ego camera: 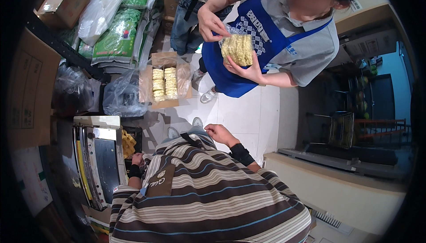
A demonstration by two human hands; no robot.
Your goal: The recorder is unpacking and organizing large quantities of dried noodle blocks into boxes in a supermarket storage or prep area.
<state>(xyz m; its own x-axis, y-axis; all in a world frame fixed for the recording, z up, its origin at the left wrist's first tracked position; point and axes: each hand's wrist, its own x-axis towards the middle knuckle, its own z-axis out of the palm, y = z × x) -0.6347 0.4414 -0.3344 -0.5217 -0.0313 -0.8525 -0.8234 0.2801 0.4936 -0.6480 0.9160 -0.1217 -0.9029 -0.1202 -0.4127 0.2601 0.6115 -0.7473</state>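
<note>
My right hand (219, 134) is in front of my body above the tiled floor, its fingers curled together with nothing seen in them. Low at my left side hangs my left hand (137, 159), beside a metal-cased appliance (106, 156); its fingers are mostly hidden. Both wrists wear black bands. Facing me, a person in a blue apron (229, 73) holds a clear plastic pack of yellow noodle cakes (238, 48) with both hands. An open cardboard box (184, 83) on the floor, lined with plastic, contains two rows of similar noodle cakes (158, 80).
Green printed sacks (116, 40) are stacked at the back left, with a white plastic bag (100, 17) on top. Clear plastic bags (124, 93) lie beside the box. Another person in jeans (186, 23) stands behind. A low wall (332, 176) borders the right side.
</note>
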